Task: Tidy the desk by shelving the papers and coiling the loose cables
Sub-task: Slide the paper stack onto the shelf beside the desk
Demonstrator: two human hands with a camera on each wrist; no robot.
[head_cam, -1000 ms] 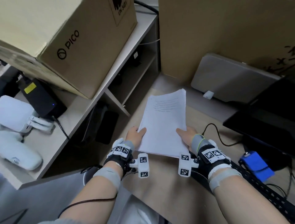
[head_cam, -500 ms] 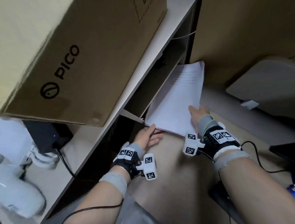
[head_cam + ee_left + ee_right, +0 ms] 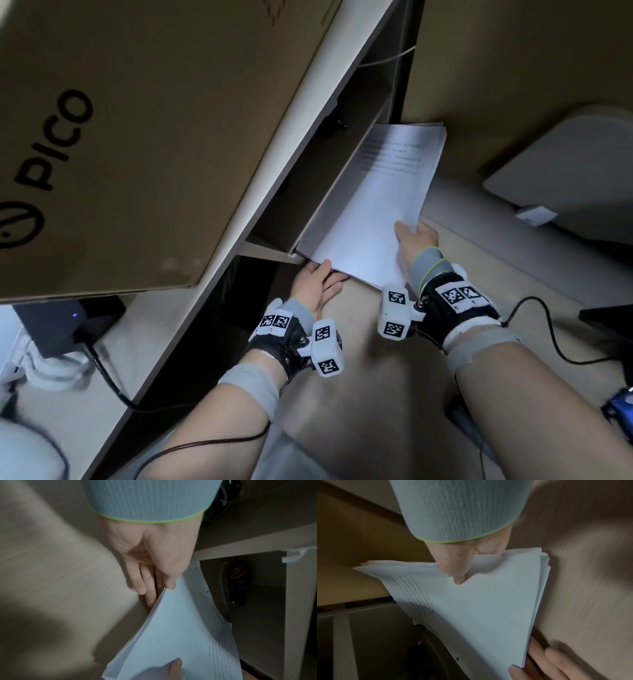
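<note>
Both hands pinched the papers (image 3: 373, 205): right hand (image 3: 416, 240) thumb on top, left hand (image 3: 317, 284) fingers beneath (stack tilted at the shelf (image 3: 270, 251) edge).

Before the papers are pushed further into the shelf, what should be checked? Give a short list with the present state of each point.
1. Right hand grips the papers: ok.
2. Left hand supports the near corner, fingers beneath: ok.
3. Left edge of the papers at the shelf opening: ok.
4. Sheets stacked evenly: not ok, edges fanned.
5. Room deeper in the shelf: cannot tell, too dark.
</note>
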